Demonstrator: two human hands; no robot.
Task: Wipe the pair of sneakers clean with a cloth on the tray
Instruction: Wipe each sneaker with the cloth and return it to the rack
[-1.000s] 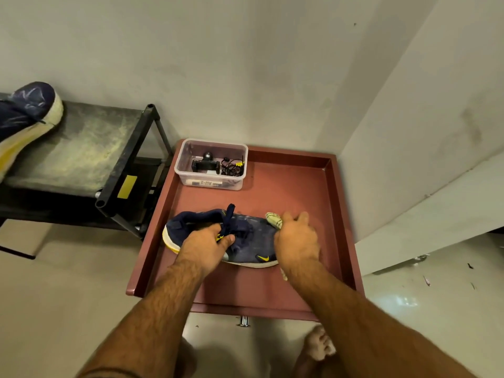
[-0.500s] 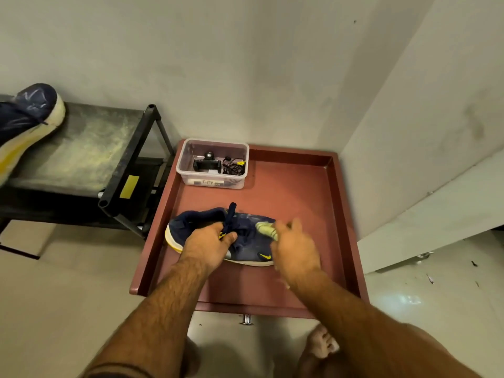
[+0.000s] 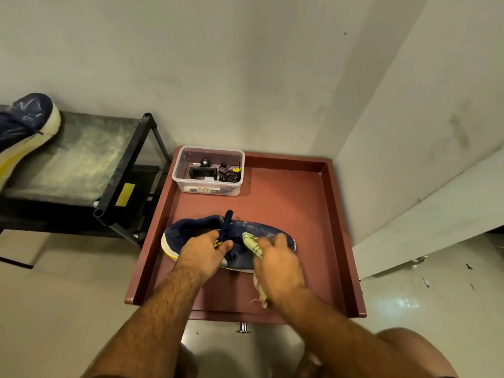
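- Head view is showing us the navy sneaker [image 3: 261, 233] lying on its side in the middle of the red tray [image 3: 338, 230], toe pointing to our right.
- We are bracing it with the left hand [image 3: 203, 253], fingers pinched around the laces and tongue.
- We are clutching the pale cloth [image 3: 252, 244] in the right hand [image 3: 278, 261], pressing it against the upper near the toe; a tail of cloth is hanging below the wrist.
- We are judging this as the wiping step on the first shoe.
- The other sneaker [image 3: 24, 132] is sitting on the dark rack [image 3: 87, 159] off to our left, outside the tray.
- Next, we are expecting to need firm strokes over the toe and sole edge, turning the shoe as required.
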